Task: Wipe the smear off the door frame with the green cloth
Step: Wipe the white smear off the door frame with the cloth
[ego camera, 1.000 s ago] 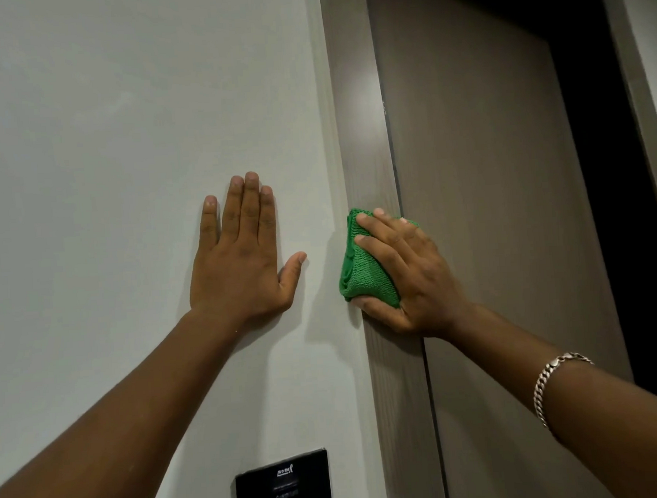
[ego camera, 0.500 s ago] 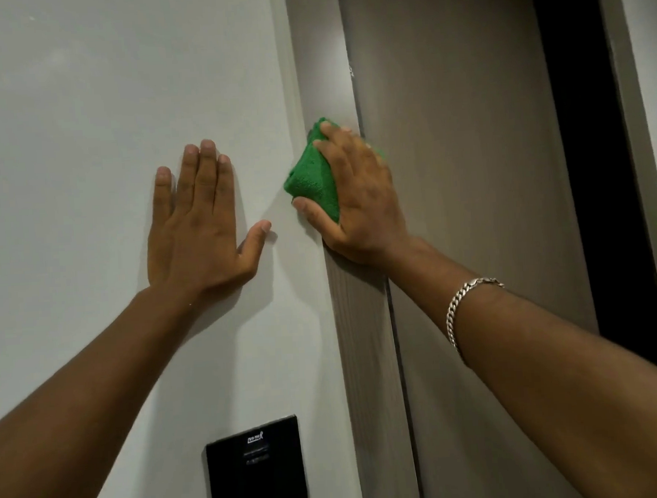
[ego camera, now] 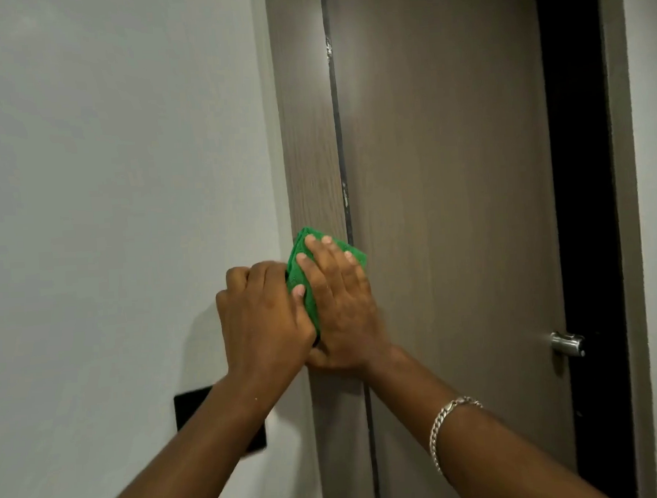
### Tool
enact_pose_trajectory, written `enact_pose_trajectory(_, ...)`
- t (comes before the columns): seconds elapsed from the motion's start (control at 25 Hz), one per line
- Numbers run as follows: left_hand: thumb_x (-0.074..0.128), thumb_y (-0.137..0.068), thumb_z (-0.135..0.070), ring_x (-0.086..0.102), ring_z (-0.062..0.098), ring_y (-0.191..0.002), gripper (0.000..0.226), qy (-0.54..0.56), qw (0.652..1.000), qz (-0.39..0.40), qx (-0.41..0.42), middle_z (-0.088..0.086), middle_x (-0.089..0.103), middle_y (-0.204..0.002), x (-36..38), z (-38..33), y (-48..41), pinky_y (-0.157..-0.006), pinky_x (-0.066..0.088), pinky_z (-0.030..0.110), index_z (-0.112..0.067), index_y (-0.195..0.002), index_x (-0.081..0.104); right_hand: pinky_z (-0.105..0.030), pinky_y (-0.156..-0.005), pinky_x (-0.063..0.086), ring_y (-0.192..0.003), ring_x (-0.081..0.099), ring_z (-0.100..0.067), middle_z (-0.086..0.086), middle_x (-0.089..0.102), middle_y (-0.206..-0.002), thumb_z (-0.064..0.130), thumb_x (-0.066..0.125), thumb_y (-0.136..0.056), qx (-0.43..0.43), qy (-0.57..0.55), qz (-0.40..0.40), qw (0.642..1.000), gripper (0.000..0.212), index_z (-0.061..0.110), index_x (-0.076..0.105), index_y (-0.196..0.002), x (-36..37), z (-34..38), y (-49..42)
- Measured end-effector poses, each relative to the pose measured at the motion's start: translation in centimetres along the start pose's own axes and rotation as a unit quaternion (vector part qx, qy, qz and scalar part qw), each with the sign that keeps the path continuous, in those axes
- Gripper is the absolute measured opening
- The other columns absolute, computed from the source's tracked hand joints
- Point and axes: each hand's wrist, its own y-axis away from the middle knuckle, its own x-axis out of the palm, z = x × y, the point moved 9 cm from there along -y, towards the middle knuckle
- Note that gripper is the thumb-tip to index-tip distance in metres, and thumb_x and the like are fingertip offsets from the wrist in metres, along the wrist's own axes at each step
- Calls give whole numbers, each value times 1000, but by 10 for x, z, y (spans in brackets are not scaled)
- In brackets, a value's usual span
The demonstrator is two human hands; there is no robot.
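The folded green cloth (ego camera: 301,273) lies pressed against the brown wood-grain door frame (ego camera: 309,135). My right hand (ego camera: 341,309) covers it, fingers spread flat over the cloth. My left hand (ego camera: 262,321) has come in from the wall side and its curled fingers grip the cloth's left edge, thumb on the fabric. Pale flecks (ego camera: 345,198) show along the dark seam between frame and door, above the cloth; another fleck (ego camera: 328,50) sits higher up. Most of the cloth is hidden under both hands.
A plain grey-white wall (ego camera: 125,183) fills the left. A black wall plate (ego camera: 198,404) sits low, partly behind my left forearm. The brown door (ego camera: 448,166) has a metal handle (ego camera: 566,343) at the right beside a dark gap (ego camera: 577,159).
My left hand left the wall, where it lay flat, and now grips the cloth beside my right hand. The view swung left and down, bringing the door handle into sight.
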Motion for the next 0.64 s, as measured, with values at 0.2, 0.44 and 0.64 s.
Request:
enact_pose_trajectory(0.2, 61, -89, -20, 48, 22, -95, 29, 77, 982, 107, -137, 5, 59, -94, 25, 12, 51, -83, 51, 44, -15, -117, 53, -52, -129, 4, -157, -7, -26, -10, -2, -169, 57, 67, -76, 5, -16, 158, 987, 114, 11, 3, -158, 15, 15, 67)
enact_pose_trajectory(0.44, 67, -85, -6, 69, 21, -83, 39, 315, 820, 343, -333, 11, 70, -92, 39, 63, 166, -73, 57, 30, -14, -121, 51, -52, -128, 15, -158, 5, -18, -3, 11, -169, 24, 58, -70, 61, -242, 263, 932, 101, 12, 10, -158, 19, 81, 151)
enact_pose_trajectory(0.64, 60, -83, 13, 66, 33, -113, 48, 431, 615, 349, -560, 20, 68, -121, 3, 130, 328, -96, 55, 44, -1, -129, 55, -49, -127, 19, -156, 17, -22, -7, 20, -167, 28, 52, -74, 150, -359, 312, 867, 86, 15, 27, -155, 53, 179, 249)
